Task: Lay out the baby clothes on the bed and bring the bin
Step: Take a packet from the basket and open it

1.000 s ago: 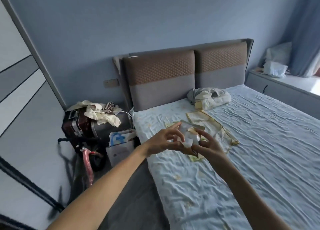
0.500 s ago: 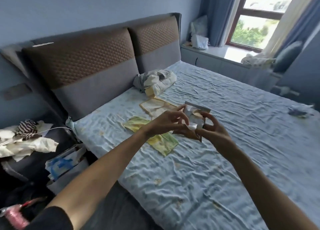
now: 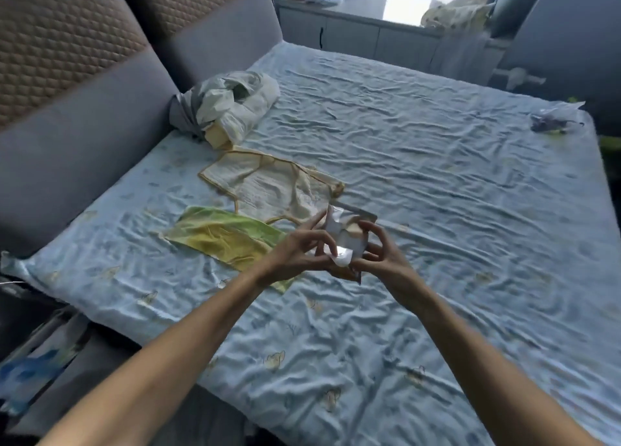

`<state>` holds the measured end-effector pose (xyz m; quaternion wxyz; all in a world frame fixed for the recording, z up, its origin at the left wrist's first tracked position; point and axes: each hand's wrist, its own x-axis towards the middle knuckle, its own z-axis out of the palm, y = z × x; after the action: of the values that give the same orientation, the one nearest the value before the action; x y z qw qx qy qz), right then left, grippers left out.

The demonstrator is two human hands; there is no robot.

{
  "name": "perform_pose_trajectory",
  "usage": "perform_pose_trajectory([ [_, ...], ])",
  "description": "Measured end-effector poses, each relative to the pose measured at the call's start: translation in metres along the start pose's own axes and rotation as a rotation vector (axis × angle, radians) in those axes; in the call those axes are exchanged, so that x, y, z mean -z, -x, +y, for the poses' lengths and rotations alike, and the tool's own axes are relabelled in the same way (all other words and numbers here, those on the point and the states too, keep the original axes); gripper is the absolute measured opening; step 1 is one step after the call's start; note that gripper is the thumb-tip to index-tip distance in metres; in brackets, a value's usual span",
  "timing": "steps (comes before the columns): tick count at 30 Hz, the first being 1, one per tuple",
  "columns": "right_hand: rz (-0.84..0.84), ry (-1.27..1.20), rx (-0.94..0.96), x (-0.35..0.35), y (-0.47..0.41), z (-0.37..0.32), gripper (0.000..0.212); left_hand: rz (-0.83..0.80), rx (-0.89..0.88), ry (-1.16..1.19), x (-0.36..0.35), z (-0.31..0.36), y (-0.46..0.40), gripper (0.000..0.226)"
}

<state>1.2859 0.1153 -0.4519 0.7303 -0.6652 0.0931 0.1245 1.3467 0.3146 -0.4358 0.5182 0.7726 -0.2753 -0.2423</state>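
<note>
Both hands hold a small crumpled clear plastic packet (image 3: 346, 234) above the blue bed sheet (image 3: 437, 210). My left hand (image 3: 295, 252) pinches its left side and my right hand (image 3: 376, 255) grips its right side. Behind the hands a cream baby top with yellow trim (image 3: 265, 183) lies spread flat on the bed. A yellow-green baby garment (image 3: 221, 239) lies flat beside it, nearer the bed's left edge. A bundle of grey and cream clothes (image 3: 228, 104) sits heaped against the headboard. No bin is in view.
The padded headboard (image 3: 84, 76) runs along the left. A small dark plastic item (image 3: 554, 119) lies at the bed's far right corner. A window bench with cabinets (image 3: 363, 32) stands beyond the bed. A blue-printed bag (image 3: 37, 368) stands on the floor at lower left.
The view has swung right and down, from the wall and suitcase toward the bed. Both hands kept hold of the packet and stayed together in front of me.
</note>
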Motion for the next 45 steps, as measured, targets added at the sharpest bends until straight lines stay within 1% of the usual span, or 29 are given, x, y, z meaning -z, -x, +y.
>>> perform_pose_trajectory([
  [2,0.044,-0.037,-0.044,0.004,-0.028,0.046,0.068,-0.017,0.066,0.017,-0.012,-0.053,-0.017,0.032],
  [5,0.127,-0.107,-0.104,0.009,-0.069,0.119,0.068,-0.016,0.172,0.055,-0.028,-0.125,-0.042,0.023],
  [7,0.161,-0.129,-0.14,0.011,-0.092,0.161,0.07,-0.017,0.196,0.059,-0.038,-0.168,-0.054,0.021],
  [11,0.2,-0.161,-0.187,0.017,-0.132,0.236,0.069,-0.111,0.201,0.005,-0.051,-0.261,-0.083,0.021],
  [13,0.199,-0.145,-0.202,0.025,-0.149,0.267,0.067,-0.15,0.177,-0.093,-0.056,-0.3,-0.096,0.022],
  [15,0.179,-0.124,-0.219,0.034,-0.167,0.293,0.069,-0.183,0.151,-0.194,-0.059,-0.329,-0.107,0.023],
  [19,0.157,-0.068,-0.237,0.041,-0.194,0.33,0.073,-0.192,0.145,-0.234,-0.067,-0.37,-0.121,0.02],
  [23,0.17,-0.001,-0.239,0.043,-0.211,0.352,0.073,-0.176,0.196,-0.218,-0.073,-0.393,-0.128,0.02],
  [25,0.177,0.046,-0.234,0.041,-0.214,0.36,0.074,-0.185,0.235,-0.231,-0.078,-0.399,-0.129,0.014],
  [28,0.186,0.098,-0.222,0.041,-0.216,0.365,0.075,-0.174,0.266,-0.243,-0.083,-0.401,-0.129,0.01],
  [32,0.217,0.174,-0.23,0.039,-0.218,0.365,0.077,-0.185,0.287,-0.26,-0.082,-0.399,-0.127,0.012],
  [35,0.296,0.274,-0.195,0.031,-0.214,0.363,0.075,-0.192,0.28,-0.307,-0.084,-0.399,-0.123,0.02],
  [38,0.417,0.486,-0.12,0.014,-0.201,0.36,0.066,-0.171,0.27,-0.356,-0.087,-0.396,-0.113,0.026],
  [40,0.5,0.569,-0.081,0.005,-0.186,0.358,0.061,-0.133,0.282,-0.393,-0.087,-0.388,-0.102,0.032],
  [42,0.539,0.632,-0.095,0.002,-0.171,0.344,0.056,-0.078,0.298,-0.416,-0.079,-0.369,-0.096,0.037],
  [44,0.56,0.732,-0.12,0.003,-0.154,0.315,0.051,0.008,0.3,-0.427,-0.068,-0.343,-0.094,0.039],
  [45,0.575,0.764,-0.128,0.001,-0.145,0.296,0.049,0.076,0.312,-0.417,-0.062,-0.325,-0.093,0.043],
])
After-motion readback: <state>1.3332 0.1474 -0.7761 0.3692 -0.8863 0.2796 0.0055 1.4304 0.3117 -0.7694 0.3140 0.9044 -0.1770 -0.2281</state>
